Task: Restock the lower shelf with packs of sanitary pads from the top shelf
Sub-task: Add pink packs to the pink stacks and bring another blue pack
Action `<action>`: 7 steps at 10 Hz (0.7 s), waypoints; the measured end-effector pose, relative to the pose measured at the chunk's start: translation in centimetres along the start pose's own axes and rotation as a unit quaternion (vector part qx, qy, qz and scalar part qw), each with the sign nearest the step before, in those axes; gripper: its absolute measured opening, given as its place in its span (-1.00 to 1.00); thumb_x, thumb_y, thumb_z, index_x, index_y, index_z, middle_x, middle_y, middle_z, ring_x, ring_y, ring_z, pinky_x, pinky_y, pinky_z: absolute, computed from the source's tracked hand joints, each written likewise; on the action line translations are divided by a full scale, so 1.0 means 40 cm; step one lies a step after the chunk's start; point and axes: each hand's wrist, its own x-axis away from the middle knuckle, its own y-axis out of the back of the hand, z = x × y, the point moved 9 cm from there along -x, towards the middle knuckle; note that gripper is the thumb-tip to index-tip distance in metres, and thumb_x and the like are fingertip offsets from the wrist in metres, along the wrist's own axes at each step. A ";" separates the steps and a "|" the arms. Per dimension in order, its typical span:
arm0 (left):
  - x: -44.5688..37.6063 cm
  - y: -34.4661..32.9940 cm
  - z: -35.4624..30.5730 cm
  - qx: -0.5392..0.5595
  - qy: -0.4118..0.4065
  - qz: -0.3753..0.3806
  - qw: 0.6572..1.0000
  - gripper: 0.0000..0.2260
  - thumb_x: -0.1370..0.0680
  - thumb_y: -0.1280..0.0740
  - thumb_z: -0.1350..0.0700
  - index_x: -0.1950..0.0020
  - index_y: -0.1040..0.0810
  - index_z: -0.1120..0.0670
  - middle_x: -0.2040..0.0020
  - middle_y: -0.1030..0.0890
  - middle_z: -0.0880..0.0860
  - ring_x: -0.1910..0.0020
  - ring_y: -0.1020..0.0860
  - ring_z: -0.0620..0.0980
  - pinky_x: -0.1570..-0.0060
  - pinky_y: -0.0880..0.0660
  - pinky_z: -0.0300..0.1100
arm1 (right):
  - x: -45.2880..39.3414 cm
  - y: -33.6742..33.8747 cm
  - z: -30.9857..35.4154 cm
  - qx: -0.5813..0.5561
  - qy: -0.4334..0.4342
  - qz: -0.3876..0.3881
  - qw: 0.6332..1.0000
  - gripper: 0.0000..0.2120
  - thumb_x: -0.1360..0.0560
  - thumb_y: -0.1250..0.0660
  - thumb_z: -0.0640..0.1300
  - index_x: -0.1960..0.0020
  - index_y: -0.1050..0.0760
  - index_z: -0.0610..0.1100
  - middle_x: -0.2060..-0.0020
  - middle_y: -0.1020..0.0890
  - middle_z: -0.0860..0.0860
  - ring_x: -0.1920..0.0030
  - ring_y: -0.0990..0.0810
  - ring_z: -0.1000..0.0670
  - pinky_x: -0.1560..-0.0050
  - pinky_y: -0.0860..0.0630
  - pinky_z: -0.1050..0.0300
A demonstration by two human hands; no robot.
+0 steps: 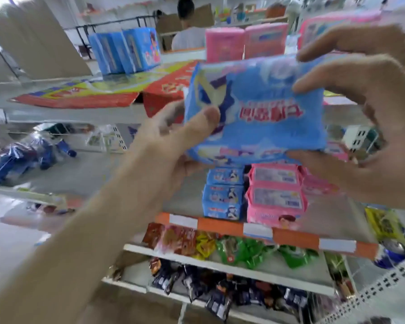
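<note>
Gripping the blue pack of sanitary pads (255,108) from both ends, the left hand (178,134) pinches its left edge while the right hand (365,108) clasps the right, so the long axis runs side to side. It hangs just above the lower shelf (290,235), over the stacked blue packs (223,192) and pink packs (276,195) (print blurred); the drop looks straight down, neither hand nearer.

Your left hand (173,136) reaches up from the near left on a long bare forearm, thumb pressed on the front of the blue pack (255,108). Your right hand (369,108) comes in from the right, fingers curled over the pack's top edge and thumb beneath.
</note>
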 end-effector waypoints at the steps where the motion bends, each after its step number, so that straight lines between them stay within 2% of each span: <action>1: 0.087 0.037 0.088 0.009 -0.007 -0.038 0.999 -0.55 -0.48 -0.47 0.02 -0.34 -0.51 0.07 -0.21 -0.67 0.11 -0.19 -0.64 0.14 -0.11 -0.58 0.13 | 0.076 -0.037 -0.035 -0.080 -0.131 -0.037 0.987 -0.59 -0.36 -0.51 0.16 -0.16 -0.49 0.30 -0.30 -0.47 -0.07 -0.31 -0.48 0.08 -0.32 -0.49 0.00; 2: 0.159 0.061 0.192 0.022 0.001 -0.076 0.997 -0.53 -0.39 -0.51 -0.04 -0.28 -0.56 -0.05 -0.22 -0.66 0.11 -0.22 -0.63 0.15 -0.27 -0.47 0.13 | 0.189 -0.099 -0.002 -0.061 -0.117 -0.011 0.991 -0.42 -0.41 -0.46 0.07 -0.36 -0.35 0.05 -0.43 -0.34 -0.12 -0.48 -0.32 -0.05 -0.41 -0.40 -0.09; 3: 0.223 0.077 0.323 0.037 0.058 -0.124 0.990 -0.51 -0.29 -0.58 -0.08 -0.21 -0.60 -0.19 -0.19 -0.68 0.07 -0.19 -0.64 0.10 -0.14 -0.57 0.01 | 0.332 -0.199 -0.011 -0.178 -0.230 -0.020 0.956 -0.40 -0.49 -0.34 0.31 -0.46 -0.27 0.17 -0.47 -0.35 0.03 -0.50 -0.32 -0.15 -0.37 -0.37 -0.33; 4: 0.269 0.099 0.434 0.013 0.141 -0.144 0.979 -0.29 -0.16 -0.65 -0.24 -0.28 -0.54 -0.23 -0.22 -0.66 -0.03 -0.23 -0.62 0.00 -0.22 -0.54 0.05 | 0.421 -0.298 -0.021 -0.244 -0.397 0.000 0.885 -0.25 -0.40 -0.24 0.52 -0.50 -0.22 0.26 -0.46 -0.39 0.16 -0.48 -0.37 -0.01 -0.39 -0.35 -0.31; 5: 0.282 0.112 0.467 -0.008 0.177 -0.131 0.975 -0.19 -0.17 -0.65 -0.24 -0.36 -0.46 -0.19 -0.22 -0.66 -0.07 -0.21 -0.62 -0.06 -0.17 -0.59 -0.01 | 0.437 -0.347 -0.008 -0.217 -0.449 0.028 0.866 -0.18 -0.31 -0.21 0.60 -0.48 -0.21 0.30 -0.44 -0.34 0.34 -0.48 -0.31 0.18 -0.45 -0.33 -0.18; 6: 0.271 0.129 0.458 0.005 0.167 -0.100 0.981 -0.26 -0.22 -0.66 -0.16 -0.34 -0.48 -0.17 -0.18 -0.67 -0.09 -0.18 -0.64 -0.04 -0.06 -0.64 -0.08 | 0.423 -0.377 -0.008 -0.232 -0.493 0.034 0.838 -0.29 -0.33 -0.30 0.47 -0.42 -0.26 0.33 -0.32 -0.42 0.44 -0.34 -0.44 0.27 -0.33 -0.49 0.04; 7: 0.258 0.149 0.441 -0.002 0.148 -0.072 0.986 -0.33 -0.26 -0.61 -0.12 -0.33 -0.47 -0.20 -0.18 -0.67 -0.12 -0.16 -0.65 -0.09 -0.08 -0.63 -0.07 | 0.401 -0.400 0.008 -0.270 -0.507 0.037 0.817 -0.39 -0.36 -0.37 0.38 -0.36 -0.30 0.34 -0.18 -0.57 0.35 -0.19 -0.59 0.20 -0.13 -0.61 0.15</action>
